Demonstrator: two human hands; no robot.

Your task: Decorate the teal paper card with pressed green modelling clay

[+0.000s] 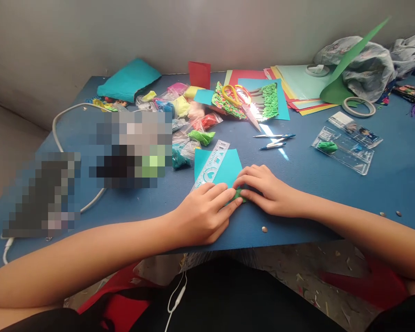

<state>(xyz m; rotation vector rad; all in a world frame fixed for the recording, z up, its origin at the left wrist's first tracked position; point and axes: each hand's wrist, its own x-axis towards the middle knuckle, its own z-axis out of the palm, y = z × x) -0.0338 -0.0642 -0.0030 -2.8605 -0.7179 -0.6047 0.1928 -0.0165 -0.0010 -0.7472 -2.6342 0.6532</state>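
Both hands meet near the table's front edge over a small piece of green paper (239,195). My left hand (207,213) is closed, its fingertips pressing the green piece from the left. My right hand (268,191) pinches the same piece from the right with curved fingers. Under and behind the hands lies a turquoise sheet (230,167). A clear stencil ruler (212,168) rests slanted on that sheet, its lower end reaching my left hand.
Scissors (242,103) lie on decorated card at the back, with pens (274,136) before them. Bagged clay (193,115) is heaped left of centre. Tape (358,107), coloured sheets and a plastic tray (346,150) are on the right. A cable (67,110) runs at left.
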